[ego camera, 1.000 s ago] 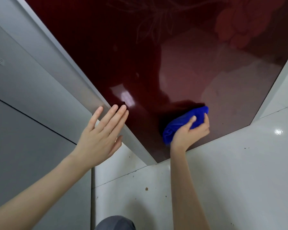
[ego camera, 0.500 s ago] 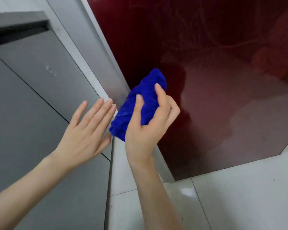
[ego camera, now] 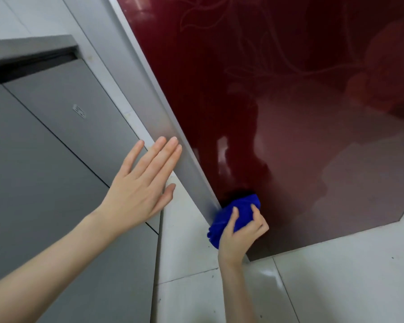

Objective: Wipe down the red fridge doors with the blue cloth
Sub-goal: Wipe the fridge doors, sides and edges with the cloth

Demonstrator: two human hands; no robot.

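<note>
Right hand (ego camera: 240, 231) grasps a bunched blue cloth (ego camera: 231, 214) against the red fridge door's (ego camera: 289, 113) lower left corner; left hand (ego camera: 140, 187) spread flat, empty.

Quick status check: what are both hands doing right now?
Right hand bunching blue cloth against red fridge door, low at left edge. Left hand open, flat by grey side panel. Nothing blocking.

My left hand (ego camera: 142, 187) blocks the fridge's grey side (ego camera: 149, 94); the door (ego camera: 289, 113) above the cloth (ego camera: 233, 215) lies open.
</note>
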